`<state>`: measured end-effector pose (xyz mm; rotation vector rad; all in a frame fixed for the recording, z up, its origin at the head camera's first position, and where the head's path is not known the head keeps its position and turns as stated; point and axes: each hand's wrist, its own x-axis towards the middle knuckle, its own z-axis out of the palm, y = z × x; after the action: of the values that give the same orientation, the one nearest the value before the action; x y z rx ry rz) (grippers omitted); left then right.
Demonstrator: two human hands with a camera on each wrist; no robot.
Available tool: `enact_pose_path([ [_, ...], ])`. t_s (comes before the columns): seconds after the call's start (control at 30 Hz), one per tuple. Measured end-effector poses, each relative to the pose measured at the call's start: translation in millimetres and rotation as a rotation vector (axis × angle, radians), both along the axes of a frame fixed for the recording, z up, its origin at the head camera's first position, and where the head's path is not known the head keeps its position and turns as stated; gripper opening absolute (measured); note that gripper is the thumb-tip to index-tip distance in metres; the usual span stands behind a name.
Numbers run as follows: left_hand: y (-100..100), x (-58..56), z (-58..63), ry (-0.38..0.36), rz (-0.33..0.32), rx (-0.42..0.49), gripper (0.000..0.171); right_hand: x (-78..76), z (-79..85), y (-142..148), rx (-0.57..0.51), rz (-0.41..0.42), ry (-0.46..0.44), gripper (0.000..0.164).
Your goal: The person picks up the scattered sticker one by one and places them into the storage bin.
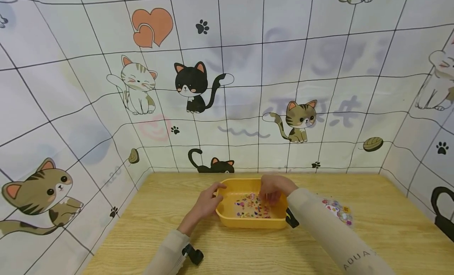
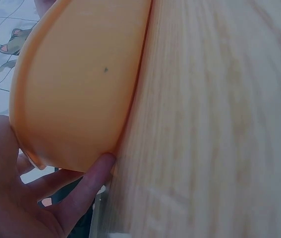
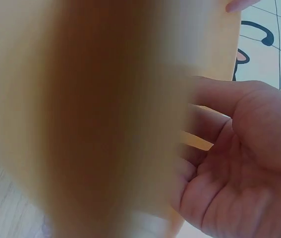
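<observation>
A yellow plastic basin [image 1: 253,223] stands on the wooden table, with many tiny multicoloured pieces [image 1: 250,206] scattered over its floor. My left hand [image 1: 207,200] holds the basin's left end, its thumb over the rim. In the left wrist view, fingers of the left hand [image 2: 36,198] lie against the outer wall of the basin [image 2: 85,84]. Inside the basin at the right, my right hand [image 1: 272,190] reaches down among the pieces. In the right wrist view the blurred basin wall [image 3: 105,124] hides the fingertips of the right hand [image 3: 239,158], so whether they pinch anything does not show.
Right of the basin, partly behind the right sleeve, lies a flat, colourful printed packet or sheet [image 1: 338,212]. Walls covered in cat-patterned sheeting [image 1: 241,109] enclose the table [image 1: 156,212] at the back and sides. A black loop-shaped object [image 1: 443,212] shows at the right edge.
</observation>
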<state>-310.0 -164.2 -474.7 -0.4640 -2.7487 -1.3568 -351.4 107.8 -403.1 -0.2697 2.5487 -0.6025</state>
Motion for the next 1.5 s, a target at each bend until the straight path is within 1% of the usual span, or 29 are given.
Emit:
enact_pose_path([
  [0.07,0.1,0.3,0.4,-0.007,0.002,0.007,0.035,0.2,0.3,0.3,-0.001,-0.007,-0.004,0.018],
  [0.27,0.5,0.5,0.7,0.013,-0.002,0.000,0.035,-1.9,-0.7,0.1,0.026,-0.019,0.010,0.020],
  [0.43,0.1,0.2,-0.9,0.019,-0.003,-0.003,0.035,-4.7,-2.6,0.5,0.051,-0.013,0.043,0.022],
  [0.57,0.0,-0.1,-1.3,0.022,0.003,-0.006,0.034,-4.1,-3.2,2.9,0.041,-0.006,0.079,0.024],
  [0.63,0.3,0.2,-1.2,0.023,0.004,-0.008,0.034,-1.8,-1.2,4.8,0.029,0.003,0.083,0.024],
  [0.77,0.2,1.3,-0.2,0.001,0.004,0.013,0.035,4.6,5.9,9.6,0.008,0.034,0.059,0.024],
  [0.93,0.1,1.9,0.1,-0.011,0.004,0.024,0.035,11.4,17.9,16.8,-0.006,0.099,0.057,0.027],
  [1.1,0.2,3.6,-2.4,-0.014,0.021,0.000,0.034,17.6,30.2,28.6,-0.076,0.175,0.138,0.026],
  [1.2,0.4,3.1,-3.9,-0.013,0.021,0.005,0.035,21.1,38.3,38.8,-0.141,0.203,0.200,0.024],
  [1.3,1.1,2.1,-3.9,-0.023,0.009,0.028,0.035,25.1,46.0,50.9,-0.195,0.223,0.246,0.022],
  [1.4,1.6,1.6,-2.6,-0.021,0.007,0.029,0.035,29.2,49.0,63.0,-0.247,0.236,0.269,0.021],
  [1.5,1.4,1.5,-1.8,-0.010,0.013,0.016,0.035,34.0,48.5,74.4,-0.303,0.243,0.286,0.020],
])
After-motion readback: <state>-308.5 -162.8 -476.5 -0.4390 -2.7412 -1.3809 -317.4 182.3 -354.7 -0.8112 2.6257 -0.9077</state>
